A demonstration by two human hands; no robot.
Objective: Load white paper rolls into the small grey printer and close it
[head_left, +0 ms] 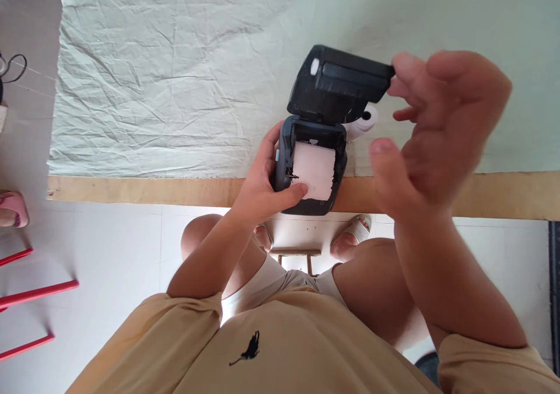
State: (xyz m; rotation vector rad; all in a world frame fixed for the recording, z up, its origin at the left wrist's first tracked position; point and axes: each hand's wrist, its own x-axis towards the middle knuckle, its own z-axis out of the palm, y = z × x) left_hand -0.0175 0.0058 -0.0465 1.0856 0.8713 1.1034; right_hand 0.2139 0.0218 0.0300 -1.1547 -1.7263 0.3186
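While the left hand holds the printer at the near edge of the bench, grip closed round it and thumb on the loaded paper roll, the right hand, fingers spread, touches the raised lid, not yet closed; a spare roll lies behind.

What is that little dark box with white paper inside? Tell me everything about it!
It is a small printer, dark grey and plastic-looking, with rounded corners. Its lid is swung open and stands up at the back, with a small white round part at one end. A white paper roll fills the open body. The left hand clasps the body from the side, thumb at the paper's lower edge, by the wooden edge of the table. Fingertips of the right hand touch the lid's end.
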